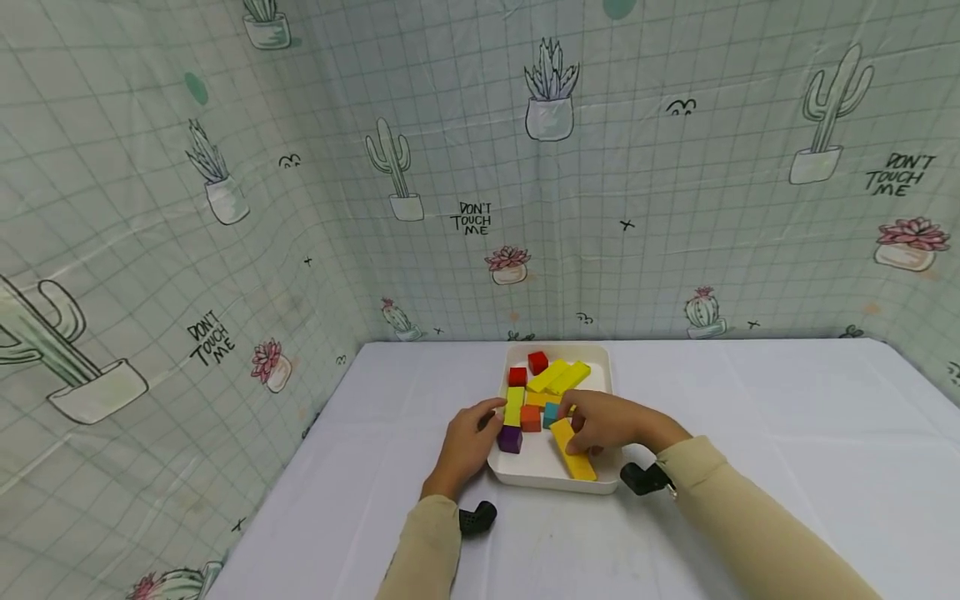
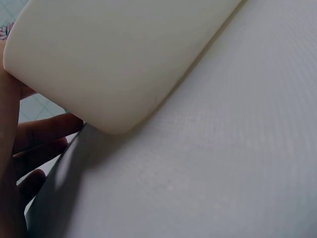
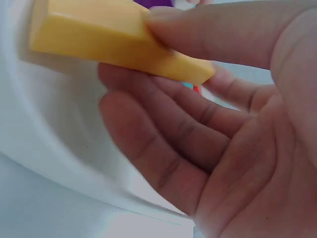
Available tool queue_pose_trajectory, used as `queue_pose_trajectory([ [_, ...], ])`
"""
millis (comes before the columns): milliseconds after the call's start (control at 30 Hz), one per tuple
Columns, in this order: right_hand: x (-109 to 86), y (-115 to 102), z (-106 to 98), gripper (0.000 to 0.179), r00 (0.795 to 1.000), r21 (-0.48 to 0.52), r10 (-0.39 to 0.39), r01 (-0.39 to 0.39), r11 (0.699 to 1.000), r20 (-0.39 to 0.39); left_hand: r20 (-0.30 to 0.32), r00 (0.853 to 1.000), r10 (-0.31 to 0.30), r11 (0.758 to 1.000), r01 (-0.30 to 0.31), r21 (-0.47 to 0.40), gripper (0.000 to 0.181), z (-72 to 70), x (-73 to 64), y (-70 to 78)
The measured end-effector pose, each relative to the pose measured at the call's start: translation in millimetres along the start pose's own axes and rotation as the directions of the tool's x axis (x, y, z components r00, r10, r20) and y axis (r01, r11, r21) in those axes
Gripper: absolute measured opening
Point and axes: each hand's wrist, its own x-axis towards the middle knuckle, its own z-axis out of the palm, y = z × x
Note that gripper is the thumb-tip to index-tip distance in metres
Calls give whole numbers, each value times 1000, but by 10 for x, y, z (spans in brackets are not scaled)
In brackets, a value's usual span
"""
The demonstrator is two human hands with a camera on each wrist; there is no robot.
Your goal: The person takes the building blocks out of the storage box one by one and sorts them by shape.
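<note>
One orange-yellow block (image 1: 581,467) is inside the near right part of the white tray (image 1: 532,467), pinched between thumb and fingers of the right hand (image 1: 611,417), that grip closed to the block's width. Just beyond sit a blue cube (image 1: 550,414) and an orange cube (image 1: 530,418); a purple cube (image 1: 510,440) and a lime block (image 1: 513,404) line the left side. Two red cubes (image 1: 537,362) lie farther back. The left hand (image 1: 467,442), fingers loosely bent, touches the tray's left edge. Beneath is a white desk (image 1: 750,433), backed by a cactus-print cloth (image 1: 637,275).
</note>
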Motion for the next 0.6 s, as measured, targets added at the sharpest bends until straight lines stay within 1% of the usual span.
queue_pose_trajectory([
  [133, -38, 63, -33, 44, 998, 77, -50, 53, 996, -38, 5, 1000, -13, 1000, 13, -1, 34, 11, -9, 19],
  [333, -74, 120, -102, 51, 991, 121, -95, 106, 987, -94, 2, 1000, -27, 1000, 27, 2, 34, 9, -9, 49],
  [500, -115, 136, -138, 51, 988, 187, -82, 106, 976, -132, 0, 1000, -8, 1000, 8, -5, 34, -3, -5, 42],
  [600, -125, 177, -150, 52, 986, 242, -56, 94, 966, -158, 7, 1000, 11, 1000, -10, -11, 34, 2, -3, 23],
])
